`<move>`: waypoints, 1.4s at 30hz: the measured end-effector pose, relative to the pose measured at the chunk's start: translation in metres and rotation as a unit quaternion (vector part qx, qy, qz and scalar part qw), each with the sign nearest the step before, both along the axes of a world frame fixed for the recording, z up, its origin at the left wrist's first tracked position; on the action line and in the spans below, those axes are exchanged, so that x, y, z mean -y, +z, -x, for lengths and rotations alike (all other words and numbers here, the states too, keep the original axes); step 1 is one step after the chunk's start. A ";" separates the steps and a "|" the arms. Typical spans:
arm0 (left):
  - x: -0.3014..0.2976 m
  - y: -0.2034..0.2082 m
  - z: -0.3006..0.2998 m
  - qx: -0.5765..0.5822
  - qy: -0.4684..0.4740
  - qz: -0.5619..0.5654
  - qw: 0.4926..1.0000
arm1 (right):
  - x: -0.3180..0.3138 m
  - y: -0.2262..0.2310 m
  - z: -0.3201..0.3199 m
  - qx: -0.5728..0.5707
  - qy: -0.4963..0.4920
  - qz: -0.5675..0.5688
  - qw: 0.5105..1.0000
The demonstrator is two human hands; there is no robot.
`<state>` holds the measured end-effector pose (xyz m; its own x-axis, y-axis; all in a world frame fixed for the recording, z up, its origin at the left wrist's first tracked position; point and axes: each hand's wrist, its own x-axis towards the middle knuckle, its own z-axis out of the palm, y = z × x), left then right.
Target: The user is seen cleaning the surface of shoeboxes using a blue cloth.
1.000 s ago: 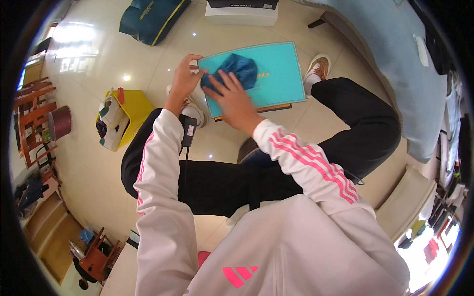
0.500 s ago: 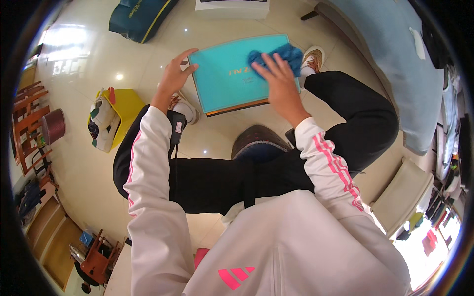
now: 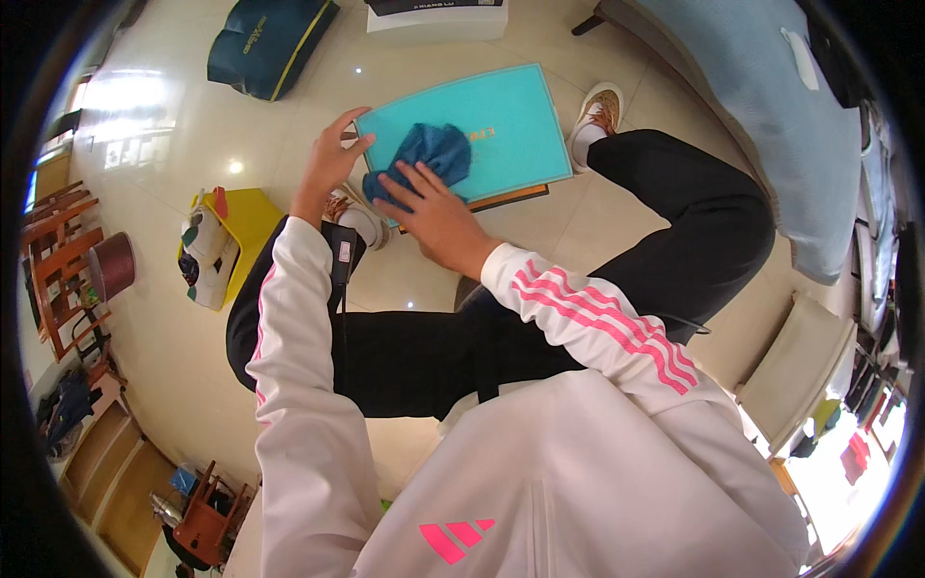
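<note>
A flat turquoise box (image 3: 520,144) with orange lettering and an orange-brown lower edge sits in front of me, between my feet. At its left edge, my left hand (image 3: 332,169) grips the corner, thumb on the top and fingers bent along the side. A crumpled dark blue cloth (image 3: 438,154) lies on the box's left part. My right hand (image 3: 434,217) presses on the cloth, its fingers spread over the near side and the palm past the box's near edge. The cloth hides part of the lettering.
A yellow stool-like holder (image 3: 252,231) with a white shoe (image 3: 204,252) stands on the left. Farther off are a dark green bag (image 3: 265,48) and a white box (image 3: 438,24). A couch with a light blue cover (image 3: 761,106) runs along the right. My shoe (image 3: 599,111) is beside the box.
My right hand has swept the cloth from the box's right side across to its left side. My left hand stays at the left edge, and the view has shifted slightly.
</note>
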<state>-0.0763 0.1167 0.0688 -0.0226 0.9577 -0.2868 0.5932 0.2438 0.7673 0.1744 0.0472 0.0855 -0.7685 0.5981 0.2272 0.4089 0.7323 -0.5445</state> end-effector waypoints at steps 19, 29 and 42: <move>0.002 -0.009 0.005 0.038 -0.016 -0.038 0.998 | -0.049 -0.013 -0.111 0.010 -0.251 0.002 0.968; 0.012 0.003 -0.006 0.074 0.019 -0.014 0.997 | -0.002 -0.004 0.007 0.016 -0.008 -0.012 1.000; 0.008 0.006 0.002 0.071 -0.003 0.031 0.997 | -0.029 0.017 -0.111 0.040 0.034 0.079 0.995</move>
